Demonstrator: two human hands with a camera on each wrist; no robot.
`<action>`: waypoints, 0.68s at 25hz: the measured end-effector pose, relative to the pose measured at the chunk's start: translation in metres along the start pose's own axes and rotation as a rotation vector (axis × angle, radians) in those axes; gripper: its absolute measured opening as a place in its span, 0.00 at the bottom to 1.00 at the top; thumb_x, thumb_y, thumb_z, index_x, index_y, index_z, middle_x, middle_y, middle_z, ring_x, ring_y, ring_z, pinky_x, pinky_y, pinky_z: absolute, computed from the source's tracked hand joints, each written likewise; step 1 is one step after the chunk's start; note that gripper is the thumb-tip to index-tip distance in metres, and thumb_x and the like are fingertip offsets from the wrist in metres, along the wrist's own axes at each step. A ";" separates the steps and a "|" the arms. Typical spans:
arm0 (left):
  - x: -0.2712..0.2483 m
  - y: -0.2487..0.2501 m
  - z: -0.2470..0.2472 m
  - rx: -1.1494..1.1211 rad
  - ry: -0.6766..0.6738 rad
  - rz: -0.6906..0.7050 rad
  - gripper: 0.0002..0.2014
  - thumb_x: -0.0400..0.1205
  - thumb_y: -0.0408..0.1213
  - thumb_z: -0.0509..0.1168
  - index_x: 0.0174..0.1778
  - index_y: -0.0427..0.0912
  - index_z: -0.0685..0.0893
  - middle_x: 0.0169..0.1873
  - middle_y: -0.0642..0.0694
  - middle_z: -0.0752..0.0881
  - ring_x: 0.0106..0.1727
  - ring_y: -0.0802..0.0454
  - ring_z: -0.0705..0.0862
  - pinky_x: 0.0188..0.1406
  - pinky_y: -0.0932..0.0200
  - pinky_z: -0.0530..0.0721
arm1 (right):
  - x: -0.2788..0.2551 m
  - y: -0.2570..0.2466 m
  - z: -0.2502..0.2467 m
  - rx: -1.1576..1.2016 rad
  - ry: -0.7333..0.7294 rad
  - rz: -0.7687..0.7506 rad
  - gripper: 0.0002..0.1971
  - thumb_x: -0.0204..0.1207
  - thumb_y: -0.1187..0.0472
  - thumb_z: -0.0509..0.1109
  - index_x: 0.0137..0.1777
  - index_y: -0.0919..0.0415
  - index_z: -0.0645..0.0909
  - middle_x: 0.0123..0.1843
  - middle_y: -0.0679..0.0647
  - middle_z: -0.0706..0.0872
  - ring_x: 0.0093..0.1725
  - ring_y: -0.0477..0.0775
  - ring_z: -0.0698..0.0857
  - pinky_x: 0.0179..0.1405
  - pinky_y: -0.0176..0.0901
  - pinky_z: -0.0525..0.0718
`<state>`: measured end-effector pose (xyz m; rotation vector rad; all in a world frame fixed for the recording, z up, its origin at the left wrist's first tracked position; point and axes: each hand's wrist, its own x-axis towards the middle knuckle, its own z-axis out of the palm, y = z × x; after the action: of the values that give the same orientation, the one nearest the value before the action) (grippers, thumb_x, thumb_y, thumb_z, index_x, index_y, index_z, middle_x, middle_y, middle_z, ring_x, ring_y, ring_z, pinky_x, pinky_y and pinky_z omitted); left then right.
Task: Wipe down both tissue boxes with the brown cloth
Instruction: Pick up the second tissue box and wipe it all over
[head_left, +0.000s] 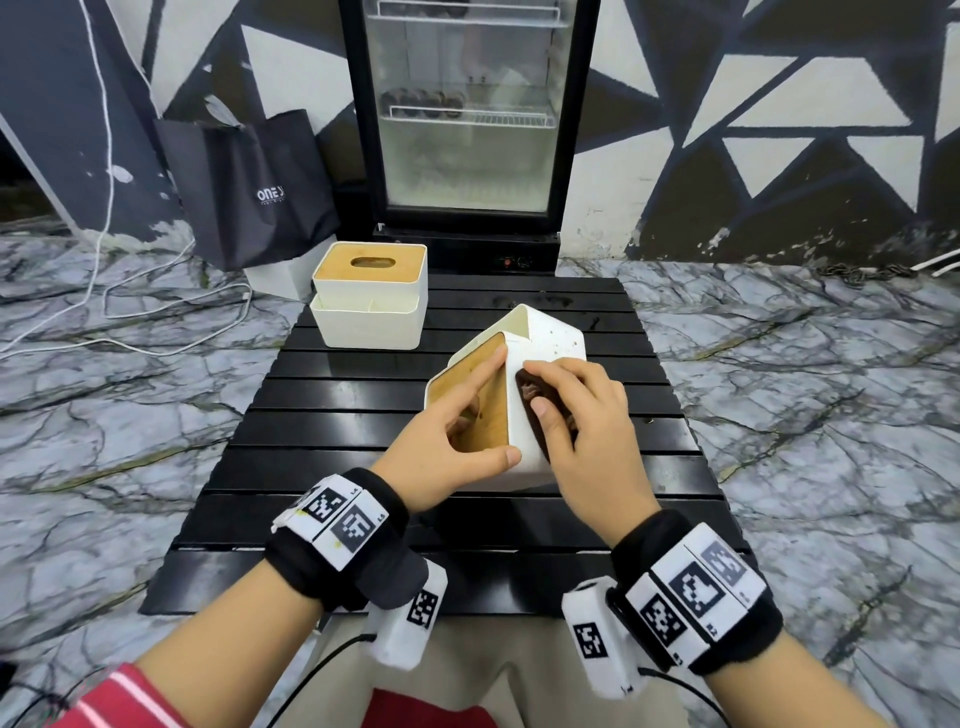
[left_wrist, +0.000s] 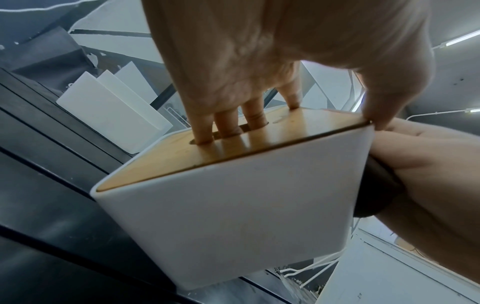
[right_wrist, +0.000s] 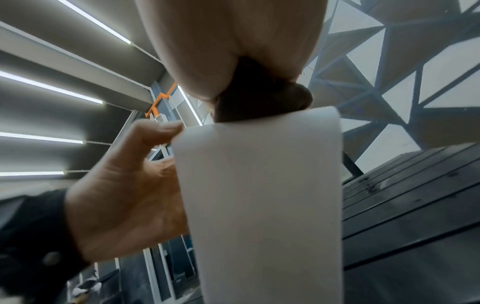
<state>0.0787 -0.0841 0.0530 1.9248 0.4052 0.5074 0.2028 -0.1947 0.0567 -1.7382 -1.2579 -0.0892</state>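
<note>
Left hand: the left hand (head_left: 451, 441) is gripping the near tissue box (head_left: 524, 436), three fingers (left_wrist: 228, 123) hooking into the oval slot of its wooden lid (left_wrist: 233, 148), the index finger lying flat on the lid and the thumb pressing the box's corner edge.
Right hand: the right hand (head_left: 587, 415) is clutching the brown cloth (head_left: 535, 397) and pressing it against the white side wall just right of the left thumb.
Near tissue box: it is tilting on edge on the black slatted table (head_left: 363, 405), lid facing left; dark specks are showing on its upturned white face. What is inside cannot be told.
Far tissue box: the second tissue box (head_left: 371, 296) is standing upright well beyond the left hand, at the table's far left corner, untouched; its slot is showing nothing readable, and a white tray section is wrapping its front.
Beyond the table: a glass-door fridge (head_left: 467, 114) is holding dark round items on a wire shelf; a black bag (head_left: 249, 187) is leaning beside it.
</note>
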 end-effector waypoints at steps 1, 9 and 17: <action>0.000 0.000 0.000 0.004 -0.004 0.007 0.42 0.64 0.53 0.70 0.73 0.78 0.58 0.72 0.61 0.70 0.58 0.70 0.75 0.59 0.75 0.73 | 0.002 0.003 -0.002 -0.009 0.008 0.010 0.16 0.78 0.60 0.60 0.64 0.53 0.78 0.57 0.44 0.75 0.54 0.53 0.71 0.51 0.26 0.62; -0.001 0.002 0.000 0.014 -0.023 0.000 0.43 0.64 0.53 0.70 0.74 0.78 0.59 0.69 0.70 0.71 0.60 0.66 0.75 0.64 0.70 0.73 | 0.018 -0.007 0.006 -0.009 0.052 0.006 0.16 0.77 0.62 0.60 0.64 0.54 0.78 0.57 0.47 0.77 0.52 0.51 0.69 0.52 0.23 0.60; 0.001 0.001 -0.001 0.006 -0.021 -0.017 0.42 0.63 0.54 0.69 0.72 0.80 0.59 0.62 0.66 0.75 0.54 0.62 0.75 0.59 0.73 0.74 | 0.022 -0.004 0.005 0.001 0.068 0.052 0.16 0.77 0.65 0.61 0.63 0.55 0.78 0.57 0.48 0.77 0.53 0.54 0.70 0.52 0.28 0.61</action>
<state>0.0790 -0.0839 0.0547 1.9290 0.4099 0.4748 0.2075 -0.1757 0.0681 -1.7512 -1.1627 -0.1164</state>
